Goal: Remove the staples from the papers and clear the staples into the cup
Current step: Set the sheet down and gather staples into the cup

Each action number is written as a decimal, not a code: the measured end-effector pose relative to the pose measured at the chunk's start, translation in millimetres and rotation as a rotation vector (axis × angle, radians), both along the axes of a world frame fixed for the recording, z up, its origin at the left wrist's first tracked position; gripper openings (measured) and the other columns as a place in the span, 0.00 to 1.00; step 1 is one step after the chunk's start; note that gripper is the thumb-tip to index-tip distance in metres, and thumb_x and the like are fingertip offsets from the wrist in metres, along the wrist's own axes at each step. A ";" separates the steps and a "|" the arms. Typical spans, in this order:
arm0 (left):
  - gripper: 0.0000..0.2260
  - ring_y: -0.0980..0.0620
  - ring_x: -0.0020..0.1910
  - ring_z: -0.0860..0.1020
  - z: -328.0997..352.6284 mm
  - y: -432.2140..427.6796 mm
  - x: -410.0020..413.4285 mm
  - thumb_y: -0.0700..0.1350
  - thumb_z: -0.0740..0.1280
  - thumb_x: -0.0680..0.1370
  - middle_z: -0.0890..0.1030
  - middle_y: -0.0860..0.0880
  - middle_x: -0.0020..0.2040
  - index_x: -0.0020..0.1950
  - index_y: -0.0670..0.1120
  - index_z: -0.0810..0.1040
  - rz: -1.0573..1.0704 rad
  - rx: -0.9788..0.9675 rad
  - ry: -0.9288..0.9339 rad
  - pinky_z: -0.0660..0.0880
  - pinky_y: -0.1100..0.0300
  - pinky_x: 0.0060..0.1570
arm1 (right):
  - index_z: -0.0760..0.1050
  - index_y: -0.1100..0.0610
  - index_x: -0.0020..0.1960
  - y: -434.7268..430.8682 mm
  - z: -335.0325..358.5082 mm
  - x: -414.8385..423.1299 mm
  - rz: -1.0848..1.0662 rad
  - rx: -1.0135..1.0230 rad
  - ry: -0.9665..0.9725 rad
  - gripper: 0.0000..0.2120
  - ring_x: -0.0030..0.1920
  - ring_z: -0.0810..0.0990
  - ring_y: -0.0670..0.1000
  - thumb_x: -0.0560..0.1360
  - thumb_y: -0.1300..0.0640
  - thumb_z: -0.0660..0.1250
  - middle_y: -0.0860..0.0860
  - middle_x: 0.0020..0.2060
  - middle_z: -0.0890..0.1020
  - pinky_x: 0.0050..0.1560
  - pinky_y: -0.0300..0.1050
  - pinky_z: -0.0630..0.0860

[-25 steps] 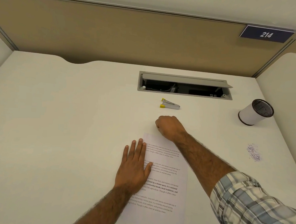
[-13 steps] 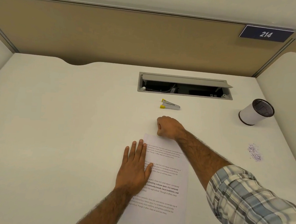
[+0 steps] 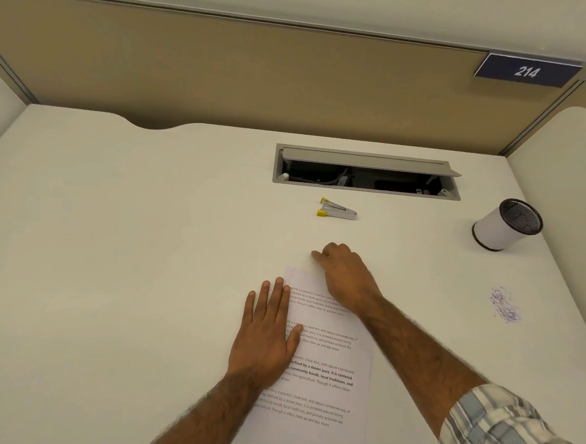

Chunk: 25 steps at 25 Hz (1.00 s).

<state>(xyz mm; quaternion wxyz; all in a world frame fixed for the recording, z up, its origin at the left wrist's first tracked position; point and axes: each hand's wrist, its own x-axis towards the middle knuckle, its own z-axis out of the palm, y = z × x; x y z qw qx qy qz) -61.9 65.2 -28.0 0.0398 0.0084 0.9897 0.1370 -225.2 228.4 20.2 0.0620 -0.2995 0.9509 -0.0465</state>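
Left hand (image 3: 264,336), flat and straight-fingered, pinned the papers (image 3: 327,371) near the desk's (image 3: 111,245) front edge, right hand (image 3: 343,276) curled at their far edge, on what I couldn't tell, and a tiny staple might have slipped loose before reaching the cup (image 3: 505,229) by the right edge.

- The white table (image 3: 111,245) fills most of the frame, with a shallow notch cut in its far edge at upper left.
- A grey cable hatch (image 3: 367,160) is set into the table above centre, its lid propped open.
- A staple remover (image 3: 337,210) with yellow tips lies just below the hatch.
- A white cup (image 3: 497,231) with a dark rim stands at the right.
- A small heap of staples (image 3: 504,305) lies below the cup, apart from it.
- Printed papers (image 3: 322,388) lie flat at lower centre.
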 end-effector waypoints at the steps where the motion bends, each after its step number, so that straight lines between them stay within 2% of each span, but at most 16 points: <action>1: 0.33 0.47 0.84 0.41 -0.2 0.0 0.1 0.60 0.48 0.85 0.43 0.47 0.86 0.85 0.45 0.44 -0.001 -0.002 0.001 0.42 0.45 0.81 | 0.67 0.57 0.73 1.2 -1.9 6.8 0.012 0.033 0.062 0.27 0.57 0.72 0.57 0.74 0.68 0.58 0.55 0.60 0.74 0.53 0.52 0.72; 3: 0.33 0.46 0.84 0.43 0.3 0.2 0.0 0.60 0.48 0.85 0.44 0.46 0.86 0.85 0.44 0.46 -0.004 -0.006 0.000 0.43 0.45 0.81 | 0.65 0.59 0.74 2.8 -4.9 16.0 0.002 0.071 0.131 0.29 0.58 0.71 0.58 0.72 0.68 0.59 0.55 0.62 0.73 0.53 0.52 0.71; 6: 0.33 0.47 0.84 0.43 0.4 0.0 -0.5 0.60 0.48 0.85 0.44 0.47 0.86 0.85 0.44 0.46 0.000 -0.011 -0.007 0.43 0.45 0.80 | 0.63 0.60 0.75 -2.9 -7.1 23.8 -0.069 0.074 0.118 0.32 0.61 0.70 0.58 0.71 0.69 0.60 0.56 0.65 0.71 0.56 0.53 0.70; 9: 0.33 0.46 0.84 0.43 0.6 0.6 0.0 0.60 0.49 0.85 0.44 0.47 0.86 0.85 0.45 0.45 0.005 -0.010 -0.009 0.42 0.46 0.80 | 0.65 0.58 0.74 -8.6 -6.5 27.2 -0.159 0.045 0.095 0.31 0.65 0.68 0.57 0.71 0.69 0.59 0.55 0.66 0.70 0.60 0.54 0.68; 15: 0.33 0.47 0.84 0.42 1.0 0.1 -0.4 0.61 0.47 0.85 0.42 0.47 0.86 0.85 0.45 0.44 0.002 -0.016 -0.020 0.41 0.46 0.80 | 0.71 0.55 0.70 -13.7 -1.6 14.2 -0.167 0.032 0.075 0.27 0.67 0.67 0.56 0.73 0.69 0.60 0.53 0.67 0.71 0.62 0.52 0.67; 18: 0.33 0.47 0.84 0.41 2.1 -0.2 -0.4 0.61 0.46 0.85 0.42 0.47 0.85 0.85 0.45 0.44 -0.001 -0.014 -0.011 0.41 0.46 0.80 | 0.76 0.55 0.67 -10.1 -6.6 2.5 -0.291 -0.264 -0.136 0.26 0.63 0.70 0.53 0.74 0.71 0.57 0.51 0.63 0.74 0.63 0.48 0.70; 20: 0.33 0.48 0.84 0.40 1.1 0.1 0.5 0.61 0.46 0.85 0.41 0.48 0.86 0.85 0.45 0.43 -0.003 -0.007 -0.010 0.41 0.46 0.81 | 0.81 0.57 0.59 -6.7 -2.1 -4.1 -0.516 -0.569 -0.300 0.23 0.58 0.75 0.50 0.74 0.72 0.56 0.51 0.56 0.79 0.60 0.42 0.72; 23: 0.33 0.48 0.84 0.39 0.2 -0.9 1.1 0.60 0.47 0.85 0.41 0.48 0.86 0.85 0.45 0.42 -0.003 -0.009 -0.002 0.41 0.46 0.81 | 0.83 0.59 0.47 -5.6 18.9 -11.6 -0.924 -0.988 -0.617 0.19 0.41 0.78 0.49 0.72 0.72 0.56 0.53 0.44 0.83 0.38 0.39 0.73; 25: 0.33 0.48 0.84 0.39 1.2 -0.3 0.0 0.60 0.47 0.85 0.40 0.48 0.85 0.85 0.46 0.42 -0.004 -0.008 -0.003 0.41 0.46 0.81 | 0.81 0.61 0.42 -3.9 31.6 -16.4 -1.101 -1.168 -0.782 0.18 0.34 0.76 0.49 0.72 0.72 0.54 0.55 0.38 0.81 0.31 0.39 0.70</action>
